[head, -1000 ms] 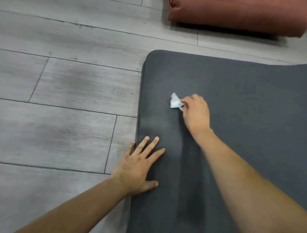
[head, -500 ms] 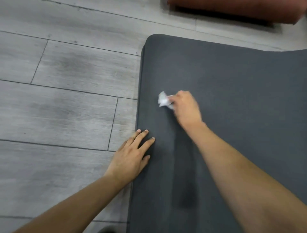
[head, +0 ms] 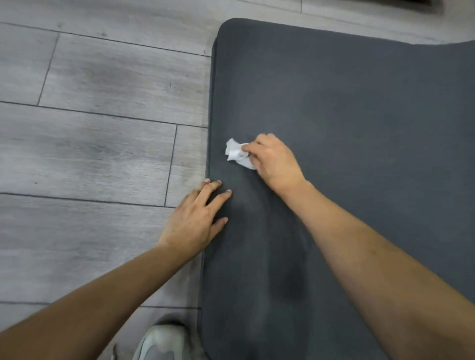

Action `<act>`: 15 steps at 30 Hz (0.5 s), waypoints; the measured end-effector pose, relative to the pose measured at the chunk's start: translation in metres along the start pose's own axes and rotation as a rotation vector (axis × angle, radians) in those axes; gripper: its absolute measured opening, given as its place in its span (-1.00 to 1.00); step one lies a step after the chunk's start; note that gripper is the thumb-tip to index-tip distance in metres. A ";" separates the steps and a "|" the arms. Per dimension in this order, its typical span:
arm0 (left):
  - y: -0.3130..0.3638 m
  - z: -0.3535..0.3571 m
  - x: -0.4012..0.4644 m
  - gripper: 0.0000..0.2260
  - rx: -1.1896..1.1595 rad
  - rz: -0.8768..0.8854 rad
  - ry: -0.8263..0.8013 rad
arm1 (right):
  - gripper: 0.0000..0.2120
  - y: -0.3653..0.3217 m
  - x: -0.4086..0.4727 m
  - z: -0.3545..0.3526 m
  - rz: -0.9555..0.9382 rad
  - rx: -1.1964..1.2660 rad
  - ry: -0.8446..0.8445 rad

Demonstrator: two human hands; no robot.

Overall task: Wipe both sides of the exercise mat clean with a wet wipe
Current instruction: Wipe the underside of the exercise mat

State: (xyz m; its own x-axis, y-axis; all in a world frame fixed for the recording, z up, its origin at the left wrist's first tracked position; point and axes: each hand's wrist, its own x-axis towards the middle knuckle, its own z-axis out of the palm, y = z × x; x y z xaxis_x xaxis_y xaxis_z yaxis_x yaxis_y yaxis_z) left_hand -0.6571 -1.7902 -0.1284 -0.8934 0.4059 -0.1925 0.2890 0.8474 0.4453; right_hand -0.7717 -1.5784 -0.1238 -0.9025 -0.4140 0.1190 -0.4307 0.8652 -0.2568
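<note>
A dark grey exercise mat (head: pixel 359 115) lies flat on the floor and fills the right half of the view. My right hand (head: pixel 273 160) is shut on a crumpled white wet wipe (head: pixel 236 153) and presses it onto the mat near the left edge. My left hand (head: pixel 198 221) rests flat with fingers spread across the mat's left edge, just below and left of the wipe. A darker damp streak runs down the mat under my right forearm.
Grey wood-look floor planks (head: pixel 90 128) cover the left side. The toe of a light-coloured shoe (head: pixel 162 343) shows at the bottom, beside the mat's left edge. A dark strip of another object (head: pixel 421 2) sits at the top right edge.
My right hand has dragged the wipe leftward and nearer, towards the mat's left edge. My left hand has slid left to the edge. The view has tipped down, bringing a shoe into sight.
</note>
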 end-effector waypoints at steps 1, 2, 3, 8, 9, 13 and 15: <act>-0.003 -0.001 -0.002 -0.34 0.001 0.010 -0.049 | -0.92 0.025 0.002 -0.004 0.087 -0.064 0.041; -0.007 -0.002 -0.004 -0.24 0.008 0.027 -0.118 | -0.95 0.047 0.001 -0.009 0.201 -0.111 0.077; -0.011 -0.003 -0.004 -0.14 0.023 0.040 -0.193 | -0.93 0.064 0.001 -0.014 0.308 -0.132 0.106; -0.008 -0.008 -0.003 -0.02 0.037 0.041 -0.244 | -0.81 0.057 0.011 -0.020 0.442 -0.088 0.297; -0.007 -0.007 -0.003 -0.02 0.034 0.036 -0.240 | -0.82 0.046 0.011 -0.015 0.436 -0.065 0.329; -0.007 -0.004 -0.004 0.00 0.036 0.027 -0.242 | -0.82 0.022 -0.010 0.009 0.377 -0.013 0.188; -0.006 -0.004 -0.004 0.00 0.020 0.023 -0.241 | -0.77 0.028 -0.008 0.003 0.419 0.036 0.144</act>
State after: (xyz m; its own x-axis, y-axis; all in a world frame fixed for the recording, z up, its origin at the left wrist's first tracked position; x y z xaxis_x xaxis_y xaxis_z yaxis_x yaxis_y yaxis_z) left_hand -0.6567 -1.7981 -0.1268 -0.7795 0.4927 -0.3868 0.3169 0.8428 0.4350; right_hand -0.7770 -1.5518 -0.1353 -0.9915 0.0165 0.1291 -0.0292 0.9383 -0.3444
